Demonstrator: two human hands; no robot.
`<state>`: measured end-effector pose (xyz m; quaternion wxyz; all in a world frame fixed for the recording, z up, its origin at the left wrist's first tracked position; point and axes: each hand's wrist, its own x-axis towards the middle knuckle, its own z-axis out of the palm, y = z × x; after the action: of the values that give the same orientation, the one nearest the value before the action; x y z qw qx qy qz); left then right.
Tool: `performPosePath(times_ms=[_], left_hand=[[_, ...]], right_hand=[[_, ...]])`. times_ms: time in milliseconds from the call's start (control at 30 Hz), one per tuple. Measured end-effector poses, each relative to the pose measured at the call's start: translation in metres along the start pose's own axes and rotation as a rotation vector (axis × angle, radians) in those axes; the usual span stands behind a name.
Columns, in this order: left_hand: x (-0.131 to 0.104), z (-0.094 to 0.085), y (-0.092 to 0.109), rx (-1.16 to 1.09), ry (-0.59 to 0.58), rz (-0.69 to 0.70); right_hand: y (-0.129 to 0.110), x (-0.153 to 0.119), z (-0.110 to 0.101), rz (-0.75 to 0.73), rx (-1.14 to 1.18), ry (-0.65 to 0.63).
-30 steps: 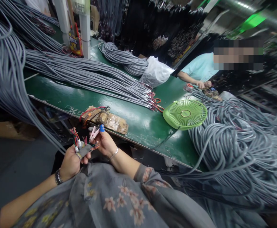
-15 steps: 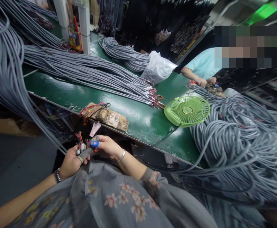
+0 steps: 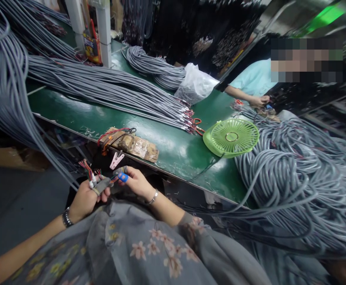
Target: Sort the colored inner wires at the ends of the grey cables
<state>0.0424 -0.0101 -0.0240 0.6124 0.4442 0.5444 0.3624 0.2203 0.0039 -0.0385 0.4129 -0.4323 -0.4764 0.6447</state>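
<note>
Grey cables with white ends and thin coloured wires point(image 3: 93, 179) stick up out of my left hand point(image 3: 86, 200), which is closed round them. Its thumb wears a grey cover. To the right, my right hand point(image 3: 135, 183) pinches thin coloured wires point(image 3: 114, 180), with blue tape round one finger and a grey cover on another. A pink clip point(image 3: 117, 160) is just above my hands, by the table edge. Behind it lies a wooden block point(image 3: 140, 147) with red and black wires.
On the green table point(image 3: 173, 148) lie a long cable bundle point(image 3: 110, 89), a green fan point(image 3: 231, 137), a plastic bag point(image 3: 196, 84) and a big cable heap point(image 3: 294, 178). Across it, a person's hand point(image 3: 260, 101) holds something small.
My left hand has moved slightly left, away from my right hand, and the coloured wires now lean left. The pink clip shows more fully. The other person's hand has shifted.
</note>
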Motion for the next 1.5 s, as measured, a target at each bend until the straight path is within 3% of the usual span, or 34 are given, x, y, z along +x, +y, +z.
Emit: performPosePath(times_ms=[67,167,333,500,567,733,833,1100,1267,1500], left_hand=[[0.0,0.002,-0.001,-0.055,0.029,0.0],[0.001,0.005,0.0,-0.069,0.019,-0.002],[0.002,0.005,0.005,-0.079,-0.07,-0.053],[0.0,0.002,0.007,0.069,-0.206,-0.082],[-0.001,0.001,0.006,0.065,-0.177,-0.081],[-0.003,0.002,0.001,-0.124,-0.048,-0.126],[-0.002,0.003,-0.003,-0.207,0.003,-0.124],[-0.003,0.003,0.005,-0.116,-0.038,-0.088],[-0.004,0.002,0.004,-0.079,-0.07,-0.095],[-0.005,0.002,0.003,-0.068,-0.014,-0.087]], right_hand=[[0.007,0.0,0.003,0.051,0.089,-0.02],[0.014,-0.001,0.012,0.009,0.145,0.045],[0.012,0.003,0.017,0.028,0.179,0.105],[0.004,0.012,0.015,0.13,0.185,-0.028],[0.003,0.016,0.016,0.146,0.175,-0.053],[0.013,0.022,0.016,0.173,0.211,0.092],[0.021,0.02,0.013,0.185,0.281,0.113],[0.015,0.014,0.014,0.231,0.315,-0.044],[0.013,0.017,0.022,0.21,0.266,0.015],[0.018,0.014,0.03,0.187,0.323,0.104]])
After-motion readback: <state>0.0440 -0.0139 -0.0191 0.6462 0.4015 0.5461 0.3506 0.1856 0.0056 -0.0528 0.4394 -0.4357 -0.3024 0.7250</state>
